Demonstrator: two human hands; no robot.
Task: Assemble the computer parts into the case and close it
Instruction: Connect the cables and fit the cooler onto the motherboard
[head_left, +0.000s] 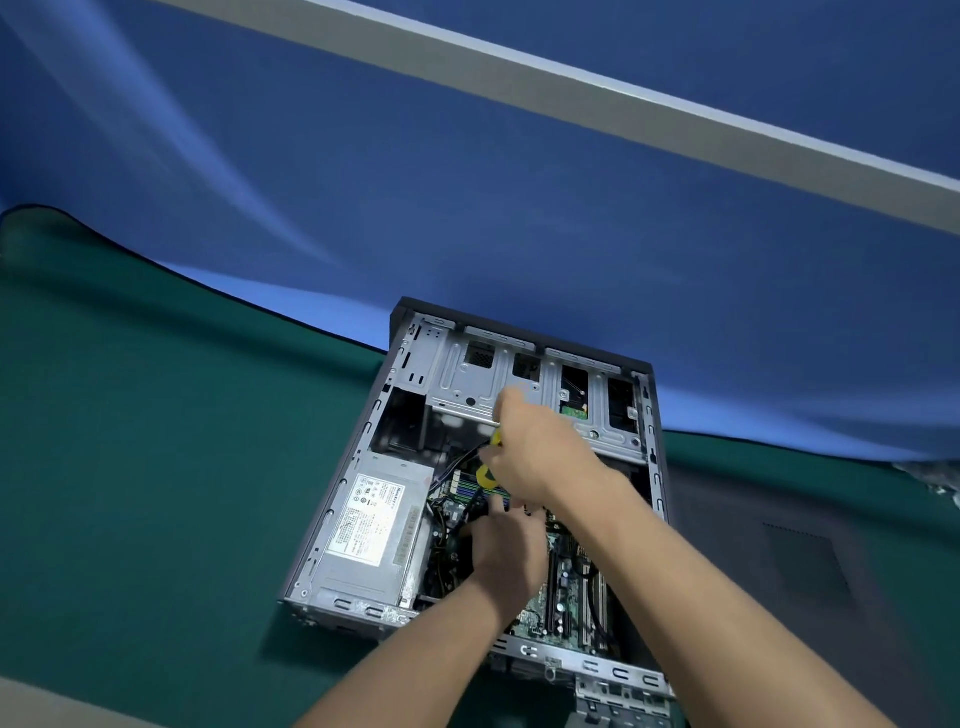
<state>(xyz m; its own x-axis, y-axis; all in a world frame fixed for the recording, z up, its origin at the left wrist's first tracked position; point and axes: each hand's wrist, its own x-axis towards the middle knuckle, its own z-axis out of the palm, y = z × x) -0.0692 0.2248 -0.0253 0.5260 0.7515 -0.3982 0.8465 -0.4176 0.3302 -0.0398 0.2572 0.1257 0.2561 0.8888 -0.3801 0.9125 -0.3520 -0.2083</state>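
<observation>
Computer case: dark tower lying on its side, open face up, on a desk covered by a green mat; far end against a blue backdrop. Near right corner cut off by the frame edge.

Contents: grey power supply in the left half, label upward; motherboard on the right, largely hidden under both forearms; bare metal drive bays at the far end.

Right hand: over the middle of the case, grip clamped round a yellow-and-black screwdriver. Only parts of the handle show; shaft and tip are hidden, so what they touch cannot be told.

Left hand: lower, reaching into the case beside the power supply. Fingertips buried among dark cables; whether this grip is apart or closed on anything cannot be told.

Dark flat panel: lies on the mat right of the case, dim, its outline indistinct.
</observation>
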